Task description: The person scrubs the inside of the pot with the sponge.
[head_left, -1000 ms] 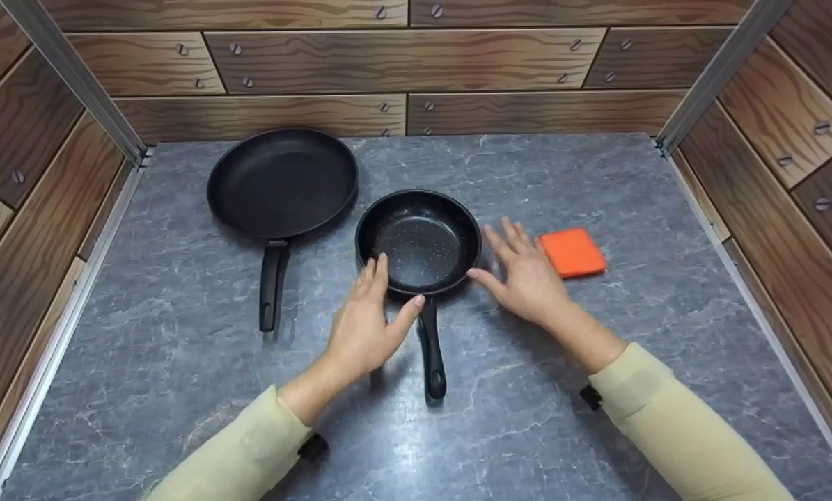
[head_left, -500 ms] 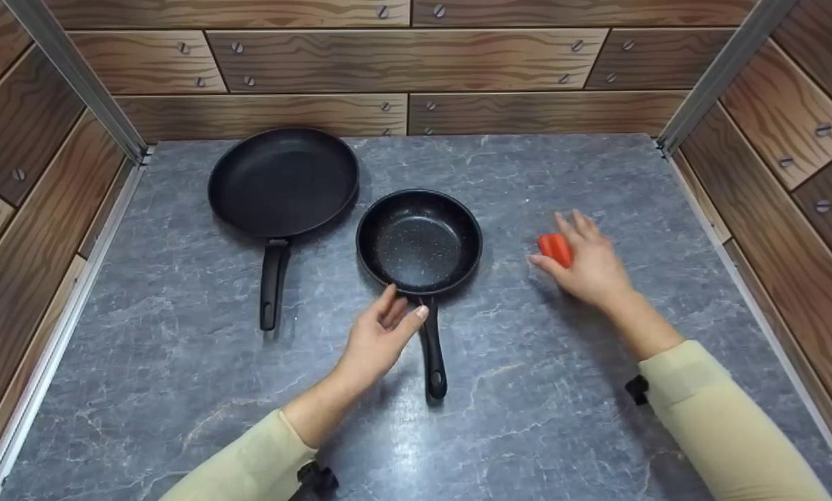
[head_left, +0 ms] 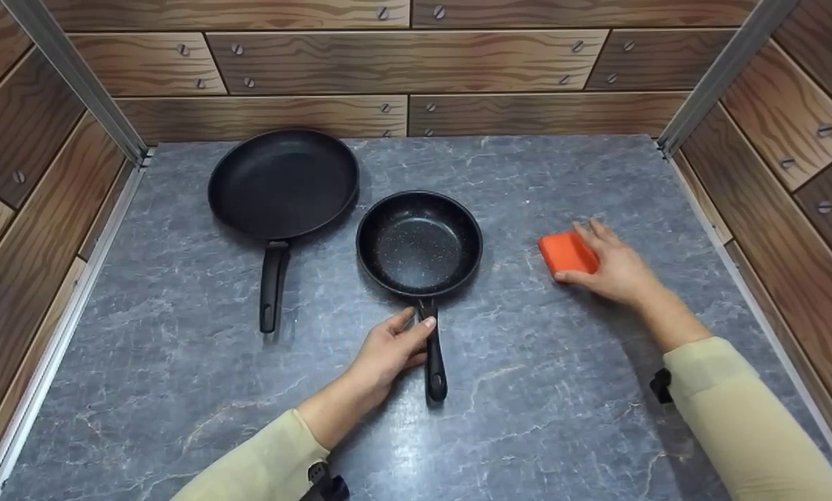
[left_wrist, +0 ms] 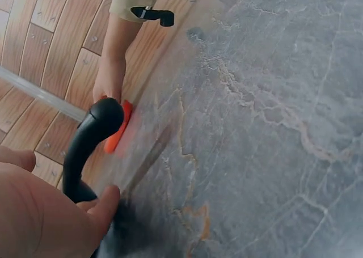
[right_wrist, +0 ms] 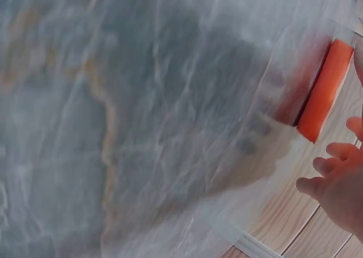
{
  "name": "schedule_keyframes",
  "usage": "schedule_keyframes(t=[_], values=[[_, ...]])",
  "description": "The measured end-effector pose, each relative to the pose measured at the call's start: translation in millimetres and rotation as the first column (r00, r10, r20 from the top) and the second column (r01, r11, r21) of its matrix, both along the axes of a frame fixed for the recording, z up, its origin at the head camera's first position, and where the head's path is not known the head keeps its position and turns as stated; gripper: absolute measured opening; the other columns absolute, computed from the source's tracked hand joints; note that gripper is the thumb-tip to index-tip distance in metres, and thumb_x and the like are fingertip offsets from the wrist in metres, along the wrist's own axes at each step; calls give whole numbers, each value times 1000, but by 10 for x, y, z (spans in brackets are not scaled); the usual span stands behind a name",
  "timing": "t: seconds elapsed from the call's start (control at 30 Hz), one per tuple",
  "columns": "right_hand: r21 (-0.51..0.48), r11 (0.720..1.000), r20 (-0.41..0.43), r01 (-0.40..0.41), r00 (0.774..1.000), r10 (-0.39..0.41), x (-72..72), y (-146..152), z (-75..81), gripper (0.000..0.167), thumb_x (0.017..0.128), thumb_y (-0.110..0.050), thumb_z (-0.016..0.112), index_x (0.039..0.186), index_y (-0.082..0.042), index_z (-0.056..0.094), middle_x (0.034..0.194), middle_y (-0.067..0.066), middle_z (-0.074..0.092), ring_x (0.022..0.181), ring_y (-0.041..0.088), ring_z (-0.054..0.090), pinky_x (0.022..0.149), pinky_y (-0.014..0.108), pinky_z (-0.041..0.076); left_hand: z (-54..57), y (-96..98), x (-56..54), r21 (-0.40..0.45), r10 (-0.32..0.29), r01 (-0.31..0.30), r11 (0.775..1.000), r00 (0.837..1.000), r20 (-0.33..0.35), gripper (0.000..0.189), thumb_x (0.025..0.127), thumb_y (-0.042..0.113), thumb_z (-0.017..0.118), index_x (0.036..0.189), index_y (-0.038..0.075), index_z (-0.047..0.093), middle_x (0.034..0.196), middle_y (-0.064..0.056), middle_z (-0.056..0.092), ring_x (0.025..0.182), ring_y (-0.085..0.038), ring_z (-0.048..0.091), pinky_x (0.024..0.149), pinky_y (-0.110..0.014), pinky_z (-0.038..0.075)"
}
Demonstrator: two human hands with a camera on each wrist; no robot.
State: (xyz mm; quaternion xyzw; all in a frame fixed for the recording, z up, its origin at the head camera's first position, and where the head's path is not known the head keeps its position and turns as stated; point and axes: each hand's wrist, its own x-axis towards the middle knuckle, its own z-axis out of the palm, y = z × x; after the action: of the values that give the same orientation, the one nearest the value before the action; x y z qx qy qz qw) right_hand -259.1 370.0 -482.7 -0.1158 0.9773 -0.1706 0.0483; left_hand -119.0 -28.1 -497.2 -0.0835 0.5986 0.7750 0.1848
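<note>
The small black speckled frying pan (head_left: 419, 243) lies mid-table, its handle toward me. My left hand (head_left: 384, 355) is at this handle (head_left: 436, 365), thumb over the top and fingers at the side and underneath. In the left wrist view the pan handle (left_wrist: 93, 136) passes between thumb and fingers. To the right, my right hand (head_left: 617, 268) holds a square orange sponge (head_left: 565, 254) between thumb and fingers at its edges. In the right wrist view the sponge (right_wrist: 326, 93) shows edge-on, with several curled fingertips (right_wrist: 326, 167) below it.
A larger black frying pan (head_left: 283, 184) lies at the back left, its handle (head_left: 271, 289) pointing toward me. The grey marbled table (head_left: 527, 417) is enclosed by wood-patterned walls (head_left: 402, 62) at the back and sides.
My right hand has moved right, away from the small pan, and taken hold of the sponge. My left hand has come down from the pan's rim to its handle.
</note>
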Motion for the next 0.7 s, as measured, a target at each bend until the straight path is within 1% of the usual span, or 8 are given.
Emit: schedule_keyframes(t=[0.1, 0.2, 0.27, 0.4, 0.47, 0.57, 0.7], values=[[10, 1000, 25, -25, 999, 24, -15, 27, -3, 110, 89, -64, 78, 168, -7, 26, 171, 32, 16, 150, 61, 23, 115, 78, 27, -39, 10, -8, 21, -9, 9, 1000, 1000, 10, 81, 103, 23, 71, 162, -11, 26, 123, -21, 73, 103, -18, 74, 88, -32, 62], [10, 999, 49, -48, 998, 47, -31, 44, -1, 111, 88, -64, 79, 168, -6, 27, 172, 30, 15, 151, 60, 23, 116, 77, 28, -72, 16, -19, 44, -25, 25, 999, 1000, 5, 74, 104, 22, 70, 161, -8, 33, 116, -18, 75, 94, -14, 74, 83, -30, 62], [7, 998, 64, -59, 996, 59, -43, 57, -1, 112, 88, -65, 79, 168, -7, 28, 172, 29, 14, 152, 59, 22, 116, 76, 28, -93, 20, -30, 75, -35, 35, 997, 999, 6, 70, 104, 20, 69, 161, -5, 37, 115, -18, 75, 93, -15, 74, 81, -30, 62], [5, 997, 89, -76, 993, 76, -60, 82, -12, 112, 86, -66, 80, 168, -9, 29, 173, 28, 14, 151, 59, 22, 117, 75, 28, -135, 27, -50, 130, -52, 52, 990, 999, -8, 67, 105, 16, 67, 161, -4, 37, 117, -23, 75, 101, -25, 77, 84, -34, 64], [7, 996, 96, -84, 992, 83, -71, 96, -19, 112, 86, -65, 81, 168, -9, 29, 173, 28, 14, 152, 59, 23, 118, 73, 29, -159, 28, -55, 152, -54, 56, 987, 998, -18, 64, 106, 15, 66, 160, -5, 38, 117, -24, 75, 102, -28, 77, 85, -36, 64], [14, 995, 103, -100, 990, 98, -89, 108, -15, 112, 86, -62, 82, 168, -7, 29, 173, 27, 14, 153, 57, 21, 118, 72, 29, -188, 26, -61, 185, -58, 62, 981, 998, -26, 59, 106, 13, 64, 158, -5, 41, 111, -22, 77, 98, -27, 78, 85, -36, 64], [24, 991, 112, -130, 986, 127, -126, 112, 13, 110, 88, -58, 83, 168, -7, 29, 174, 24, 14, 155, 55, 17, 119, 73, 26, -211, 24, -74, 214, -65, 70, 974, 997, -34, 58, 106, 10, 63, 159, -4, 41, 105, -18, 78, 91, -23, 79, 82, -36, 64]])
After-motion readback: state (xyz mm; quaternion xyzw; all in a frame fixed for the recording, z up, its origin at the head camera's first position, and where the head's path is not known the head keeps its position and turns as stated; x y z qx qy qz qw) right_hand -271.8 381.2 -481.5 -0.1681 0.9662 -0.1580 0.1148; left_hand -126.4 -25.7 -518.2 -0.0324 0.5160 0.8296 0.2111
